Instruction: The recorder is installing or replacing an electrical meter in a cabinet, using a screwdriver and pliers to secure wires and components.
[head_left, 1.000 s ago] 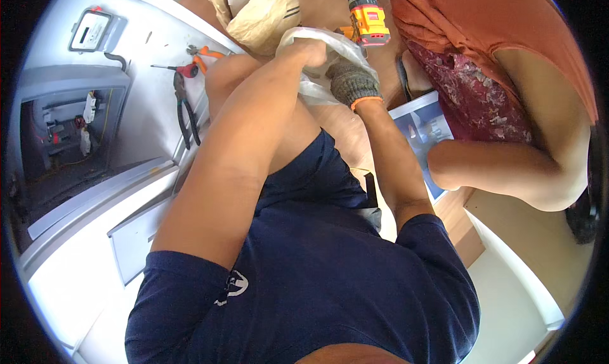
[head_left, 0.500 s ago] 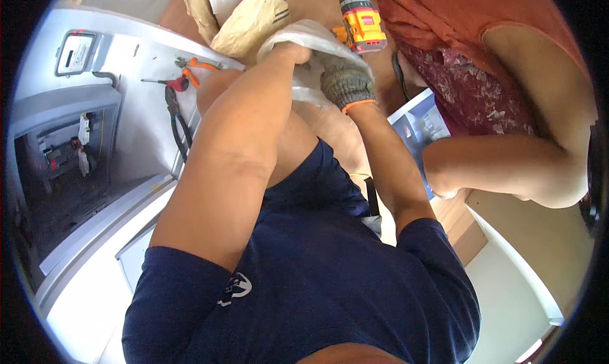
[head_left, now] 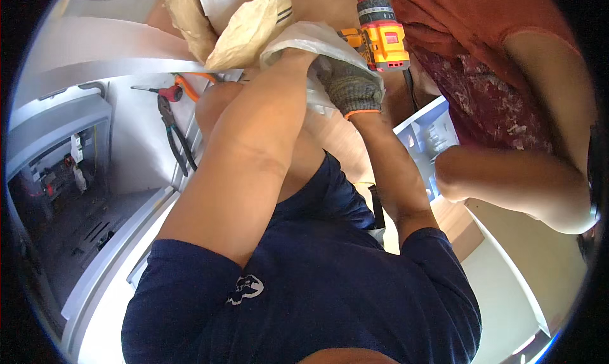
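A translucent white plastic bag (head_left: 301, 35) is at the top centre. My bare left forearm (head_left: 254, 135) reaches up into its mouth, and the left hand itself is hidden inside. Beside it, my right hand (head_left: 355, 90), in a dark grey knitted glove with an orange cuff, also reaches into the bag, under its far rim. Its fingers are mostly covered by the plastic, so I cannot tell what they hold. Just beyond the glove stands a yellow and red cordless drill (head_left: 386, 43). A crumpled brown paper bag (head_left: 244, 31) touches the plastic bag's left side.
On the left, a grey electrical box (head_left: 57, 154) with wiring stands open. Near it lie dark-handled pliers (head_left: 171, 132), a red-handled screwdriver (head_left: 168, 92) and an orange-handled tool (head_left: 186, 86). A person in a rust-coloured top (head_left: 482, 15) sits close on the right, beside a blue and white box (head_left: 431, 138).
The view has shifted, so the drill appears lower and farther right and the electrical box lower. Both my hands stay in the plastic bag.
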The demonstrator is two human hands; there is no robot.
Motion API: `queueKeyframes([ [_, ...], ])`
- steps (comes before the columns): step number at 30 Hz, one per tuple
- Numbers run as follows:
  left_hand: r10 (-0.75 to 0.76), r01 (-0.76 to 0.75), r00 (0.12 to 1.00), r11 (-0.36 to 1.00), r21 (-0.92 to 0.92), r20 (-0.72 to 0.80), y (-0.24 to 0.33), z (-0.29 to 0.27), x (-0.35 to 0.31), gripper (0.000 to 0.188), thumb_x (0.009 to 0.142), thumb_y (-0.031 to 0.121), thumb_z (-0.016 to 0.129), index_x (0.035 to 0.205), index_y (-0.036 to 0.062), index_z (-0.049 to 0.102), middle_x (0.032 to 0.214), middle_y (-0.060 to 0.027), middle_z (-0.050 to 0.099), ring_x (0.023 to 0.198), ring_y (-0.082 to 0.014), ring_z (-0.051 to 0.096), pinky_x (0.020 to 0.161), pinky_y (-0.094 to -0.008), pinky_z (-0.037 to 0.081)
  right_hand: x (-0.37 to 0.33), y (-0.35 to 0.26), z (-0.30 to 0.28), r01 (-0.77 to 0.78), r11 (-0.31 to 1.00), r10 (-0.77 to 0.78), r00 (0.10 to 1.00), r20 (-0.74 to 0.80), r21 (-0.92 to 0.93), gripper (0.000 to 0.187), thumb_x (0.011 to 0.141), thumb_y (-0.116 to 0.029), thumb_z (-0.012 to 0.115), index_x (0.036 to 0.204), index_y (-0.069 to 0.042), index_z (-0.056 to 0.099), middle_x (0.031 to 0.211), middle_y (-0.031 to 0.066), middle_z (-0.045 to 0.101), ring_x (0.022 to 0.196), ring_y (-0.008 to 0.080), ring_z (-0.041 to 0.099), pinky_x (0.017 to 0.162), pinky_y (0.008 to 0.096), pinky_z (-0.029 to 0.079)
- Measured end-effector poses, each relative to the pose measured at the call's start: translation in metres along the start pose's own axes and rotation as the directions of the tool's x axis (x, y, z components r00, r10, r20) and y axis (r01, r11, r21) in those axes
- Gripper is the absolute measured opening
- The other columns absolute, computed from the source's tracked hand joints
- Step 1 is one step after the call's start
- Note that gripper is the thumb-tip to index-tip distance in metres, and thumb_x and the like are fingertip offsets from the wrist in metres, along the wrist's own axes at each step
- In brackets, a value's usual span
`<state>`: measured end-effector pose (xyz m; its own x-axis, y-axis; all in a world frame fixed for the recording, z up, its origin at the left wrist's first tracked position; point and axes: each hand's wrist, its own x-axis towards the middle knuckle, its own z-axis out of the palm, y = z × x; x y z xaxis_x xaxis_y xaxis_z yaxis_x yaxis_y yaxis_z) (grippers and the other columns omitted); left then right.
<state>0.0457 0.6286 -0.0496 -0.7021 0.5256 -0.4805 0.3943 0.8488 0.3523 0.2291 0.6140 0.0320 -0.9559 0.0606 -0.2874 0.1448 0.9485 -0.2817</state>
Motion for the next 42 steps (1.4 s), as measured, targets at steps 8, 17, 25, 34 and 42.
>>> queueKeyframes([
  [8,0.103,-0.103,0.994,0.995,0.002,0.026,-0.025,0.023,-0.078,0.036,0.088,0.025,0.054,0.116,0.0042,0.064,0.119,-0.0176,0.063,0.110,-0.0321,0.061,0.090,-0.0415,0.050,-0.009,0.027,0.033,0.123,0.992,-0.117,0.955,-0.272,0.007,0.036,0.083,-0.035,0.061,0.111,-0.012,0.065,0.105,0.0144,0.067,0.094,0.0357,0.064,0.080,0.0471,0.051],
  [17,0.164,-0.156,0.986,0.961,0.228,-0.017,-0.057,-0.008,-0.123,0.035,0.088,0.033,0.054,0.110,0.0098,0.068,0.119,-0.0114,0.065,0.106,-0.0264,0.064,0.084,-0.0391,0.053,-0.020,0.027,0.027,0.288,0.957,-0.274,0.939,-0.206,0.041,0.043,0.083,-0.028,0.058,0.123,-0.014,0.059,0.122,0.0169,0.060,0.110,0.0355,0.058,0.094,0.0468,0.046],
  [25,-0.145,0.203,0.976,0.880,-0.429,0.165,-0.032,-0.042,-0.187,0.036,0.085,0.040,0.055,0.100,0.0088,0.066,0.078,-0.0057,0.060,0.061,-0.0191,0.058,0.054,-0.0304,0.049,-0.026,0.020,0.036,0.281,0.958,-0.257,0.929,0.268,-0.056,0.046,0.083,-0.027,0.052,0.128,-0.017,0.057,0.119,0.0189,0.062,0.112,0.0356,0.058,0.101,0.0452,0.041],
  [34,-0.153,0.182,0.981,0.945,-0.272,0.122,-0.069,0.005,-0.133,0.040,0.088,0.037,0.056,0.114,0.0072,0.063,0.104,-0.0137,0.067,0.087,-0.0275,0.064,0.072,-0.0395,0.050,-0.036,0.014,0.023,0.381,0.924,-0.377,0.907,0.189,0.014,0.043,0.085,-0.033,0.053,0.123,-0.013,0.060,0.116,0.0178,0.064,0.107,0.0355,0.060,0.098,0.0433,0.043],
  [42,-0.051,0.102,0.892,0.991,-0.091,0.449,-0.020,-0.029,-0.181,0.036,0.080,0.023,0.066,0.113,0.0072,0.064,0.114,-0.0147,0.064,0.105,-0.0293,0.061,0.086,-0.0408,0.049,-0.032,0.026,0.032,0.292,0.944,-0.293,0.956,-0.017,0.151,0.043,0.087,-0.038,0.053,0.119,-0.010,0.061,0.117,0.0178,0.063,0.109,0.0363,0.059,0.094,0.0440,0.045],
])
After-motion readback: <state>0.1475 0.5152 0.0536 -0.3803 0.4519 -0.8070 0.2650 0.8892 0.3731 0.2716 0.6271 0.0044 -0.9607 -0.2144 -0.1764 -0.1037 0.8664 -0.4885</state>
